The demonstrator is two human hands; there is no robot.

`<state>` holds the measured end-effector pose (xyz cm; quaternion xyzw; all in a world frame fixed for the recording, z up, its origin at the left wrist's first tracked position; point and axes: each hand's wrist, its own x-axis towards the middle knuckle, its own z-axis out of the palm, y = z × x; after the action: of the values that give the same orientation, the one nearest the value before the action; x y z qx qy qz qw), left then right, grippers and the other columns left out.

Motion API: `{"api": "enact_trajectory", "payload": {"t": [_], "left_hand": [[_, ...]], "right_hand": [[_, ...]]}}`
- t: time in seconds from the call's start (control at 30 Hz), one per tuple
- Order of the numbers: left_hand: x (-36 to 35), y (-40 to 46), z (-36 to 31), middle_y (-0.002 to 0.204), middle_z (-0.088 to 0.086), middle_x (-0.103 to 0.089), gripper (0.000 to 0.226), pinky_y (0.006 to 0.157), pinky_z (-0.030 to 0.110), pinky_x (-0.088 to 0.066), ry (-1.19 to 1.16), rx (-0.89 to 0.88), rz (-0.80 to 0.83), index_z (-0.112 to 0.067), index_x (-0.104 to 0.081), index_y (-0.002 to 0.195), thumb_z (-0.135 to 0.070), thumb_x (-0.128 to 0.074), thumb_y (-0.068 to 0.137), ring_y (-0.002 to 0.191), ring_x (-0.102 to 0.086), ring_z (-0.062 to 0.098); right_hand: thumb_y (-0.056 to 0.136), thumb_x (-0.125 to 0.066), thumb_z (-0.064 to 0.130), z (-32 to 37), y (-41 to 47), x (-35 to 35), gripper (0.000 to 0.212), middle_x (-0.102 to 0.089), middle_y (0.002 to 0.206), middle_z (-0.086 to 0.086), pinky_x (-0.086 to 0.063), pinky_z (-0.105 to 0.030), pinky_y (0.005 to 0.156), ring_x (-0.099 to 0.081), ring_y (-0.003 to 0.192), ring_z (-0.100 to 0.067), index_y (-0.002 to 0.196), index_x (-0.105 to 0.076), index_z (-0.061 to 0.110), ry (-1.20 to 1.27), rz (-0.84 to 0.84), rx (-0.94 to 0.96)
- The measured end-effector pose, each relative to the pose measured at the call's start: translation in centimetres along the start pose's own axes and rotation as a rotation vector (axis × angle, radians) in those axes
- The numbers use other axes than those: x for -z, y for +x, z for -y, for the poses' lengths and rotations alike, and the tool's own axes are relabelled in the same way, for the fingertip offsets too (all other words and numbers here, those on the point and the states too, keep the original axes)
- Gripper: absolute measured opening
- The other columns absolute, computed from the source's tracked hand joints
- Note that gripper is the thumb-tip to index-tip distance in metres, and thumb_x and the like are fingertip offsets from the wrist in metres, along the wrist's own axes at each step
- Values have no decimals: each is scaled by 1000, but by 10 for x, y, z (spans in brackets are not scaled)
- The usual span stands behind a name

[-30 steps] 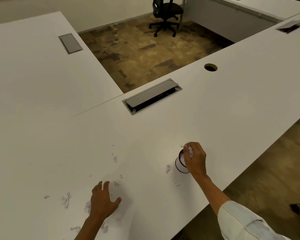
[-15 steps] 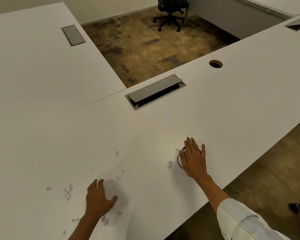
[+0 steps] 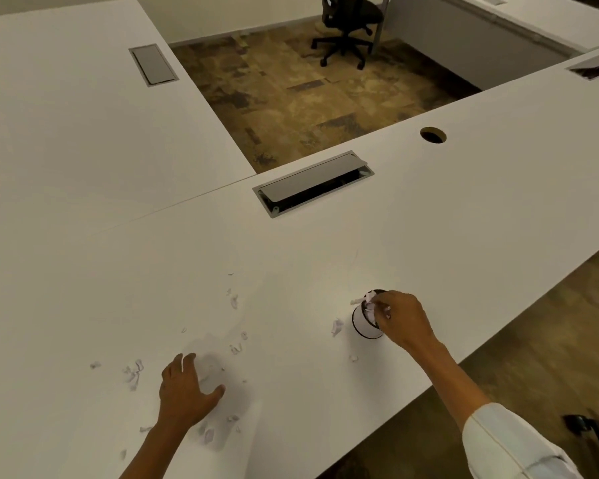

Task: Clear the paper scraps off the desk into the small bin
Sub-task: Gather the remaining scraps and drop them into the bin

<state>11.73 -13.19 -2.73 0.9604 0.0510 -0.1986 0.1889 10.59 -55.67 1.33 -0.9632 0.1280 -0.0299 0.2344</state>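
Right hand at the bin mouth, left hand flat on the desk

The right hand (image 3: 403, 318) had its fingertips pinched on paper scraps (image 3: 370, 307) over the open top of the small bin (image 3: 363, 323), which stood upright near the desk's (image 3: 464, 236) front edge. The left hand (image 3: 184, 392) lay palm-down, fingers spread apart, among loose scraps (image 3: 134, 373). 1 scrap (image 3: 337, 327) lay just beside the bin.
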Motion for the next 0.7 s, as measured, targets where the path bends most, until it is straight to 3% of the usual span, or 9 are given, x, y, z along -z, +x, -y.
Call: {"api": "enact_trajectory", "payload": {"t": [0.1,0.2,0.3,0.4,0.47,0.6,0.7], "left_hand": [[0,-2,3,149,21,-31,93,107,54,-35,-11,10,-3,-6,-34,138,-43,-79,66,138,-23,39],[-1,-3,7,149,21,-32,92,107,54,-36,-23,24,-6,-6,-35,138,-43,-80,66,138,-23,39],[-2,-5,11,147,20,-34,91,105,54,-37,-39,36,-10,-6,-37,136,-41,-81,65,137,-25,40],[-1,-5,16,146,20,-36,91,104,54,-37,-45,51,-19,-5,-38,135,-41,-82,64,135,-27,40],[0,-5,21,146,21,-36,91,104,54,-38,-47,62,-27,-5,-38,135,-41,-82,63,135,-28,40],[4,-7,37,145,22,-37,95,106,53,-35,-64,97,-32,-4,-38,136,-42,-84,61,136,-27,40],[8,-11,50,147,24,-35,102,110,52,-31,-46,151,-31,-4,-36,138,-47,-84,59,138,-25,40]], "right_hand": [[88,-58,13,3,18,-3,21,-74,86,-11,-58,-37,66,-68,76,-31,93,-79,17,-138,146,-55],[89,-58,15,5,32,-8,22,-72,90,-13,-50,-27,62,-66,75,-32,98,-78,20,-248,227,-76],[89,-59,12,2,35,-11,21,-69,91,-15,-45,-26,60,-66,76,-32,96,-78,18,-280,241,-118],[81,-64,6,0,30,-6,15,-69,78,-7,-43,-24,54,-65,69,-26,79,-76,14,-227,152,-131],[76,-74,10,2,24,4,4,-71,75,-2,-51,-28,56,-65,68,-20,74,-74,14,-114,36,-140],[73,-82,14,24,8,25,14,-68,70,5,-56,-27,59,-65,64,-10,72,-68,16,143,-214,-7],[76,-78,10,58,-12,12,13,-68,73,8,-56,-19,58,-66,66,-6,77,-67,18,262,-156,81]]}}
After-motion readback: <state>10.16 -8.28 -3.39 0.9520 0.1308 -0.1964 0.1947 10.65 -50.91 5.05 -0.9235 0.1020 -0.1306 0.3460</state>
